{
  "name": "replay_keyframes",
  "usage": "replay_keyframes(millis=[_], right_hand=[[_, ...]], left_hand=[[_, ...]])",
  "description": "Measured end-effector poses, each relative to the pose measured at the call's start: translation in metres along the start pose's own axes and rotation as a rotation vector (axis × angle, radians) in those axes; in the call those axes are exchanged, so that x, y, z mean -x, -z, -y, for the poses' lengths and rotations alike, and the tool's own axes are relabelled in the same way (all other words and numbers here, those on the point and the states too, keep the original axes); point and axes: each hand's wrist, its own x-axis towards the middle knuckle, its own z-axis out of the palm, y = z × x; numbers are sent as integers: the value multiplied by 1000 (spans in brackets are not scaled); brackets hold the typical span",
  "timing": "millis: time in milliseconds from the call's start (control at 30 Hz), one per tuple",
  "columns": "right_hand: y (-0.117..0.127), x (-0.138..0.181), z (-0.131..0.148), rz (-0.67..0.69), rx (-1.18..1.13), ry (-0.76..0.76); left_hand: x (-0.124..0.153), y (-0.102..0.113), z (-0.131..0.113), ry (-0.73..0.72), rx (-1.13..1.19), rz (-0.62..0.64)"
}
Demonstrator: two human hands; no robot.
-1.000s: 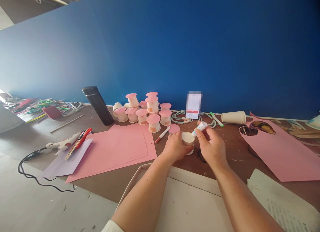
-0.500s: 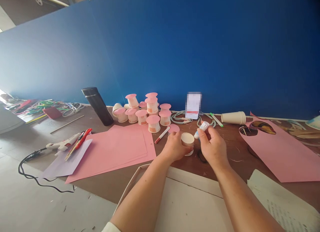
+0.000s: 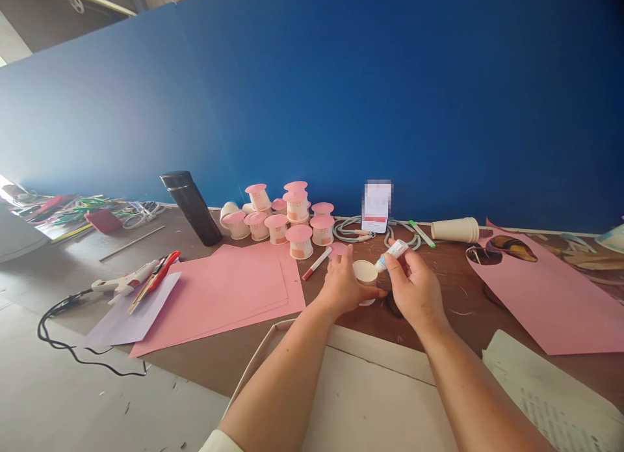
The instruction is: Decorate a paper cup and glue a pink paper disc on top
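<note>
My left hand (image 3: 344, 284) is wrapped round a small upside-down paper cup (image 3: 364, 272) that stands on the brown table. My right hand (image 3: 414, 284) pinches a small white glue tube (image 3: 391, 252), tilted so its tip points down at the cup's rim. A pink paper disc (image 3: 338, 249) lies just behind my left fingers. A red marker (image 3: 316, 263) lies to the left of the disc.
A cluster of cups topped with pink discs (image 3: 285, 218) stands behind, beside a black flask (image 3: 192, 207). Pink paper sheets (image 3: 224, 291) lie at left, with a glue gun (image 3: 121, 283) and its cord. A phone (image 3: 377, 207), cables, a lying paper cup (image 3: 455, 229) and cut pink paper (image 3: 546, 296) are to the right.
The glue tube has dipped away from the cup and come back, its tip now nearer the rim. My left hand has shifted its hold on the cup slightly.
</note>
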Motion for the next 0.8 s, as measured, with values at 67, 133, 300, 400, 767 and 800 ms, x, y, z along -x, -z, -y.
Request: replay_keyframes(millis=[67,133,300,400,767,800], right_hand=[[1,0,1,16,4,4],[3,0,1,7,41,3],[5,1,1,-67,64,15],[4,2,2,-52,33,19],[2,0,-3,-71,17,9],[2,0,-2,-55,8,12]], left_hand=[[-1,-2,1,0,12,-24],[-1,-2,1,-29,24,-40],[2,2,0,-58,55,-28],[2,2,0,-53,60,13],[5,6,-2,-54,59,71],[5,6,-2,-63,65,72]])
